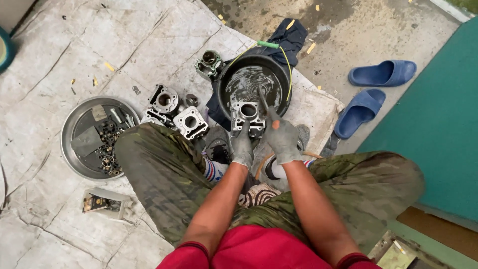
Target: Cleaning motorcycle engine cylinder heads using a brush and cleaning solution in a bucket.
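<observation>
Left hand [242, 147], gloved grey, fingers wrapped around the near edge of a metal engine cylinder block [248, 115] held at the rim of a black basin [284, 79] of dark liquid. Right hand [282, 138], also gloved, fingers closed on a thin tool [263, 99] whose tip meets the block's top. More cylinder blocks [177, 112] lie just left on the floor, near a round steel tray [74, 122] of small parts; blue slippers [371, 92] sit well apart to the right.

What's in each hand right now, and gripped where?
Left hand grips the engine cylinder block by its near lower edge, over the black basin. Right hand holds a thin brush-like tool by its lower end; its tip can't be made out.
</observation>
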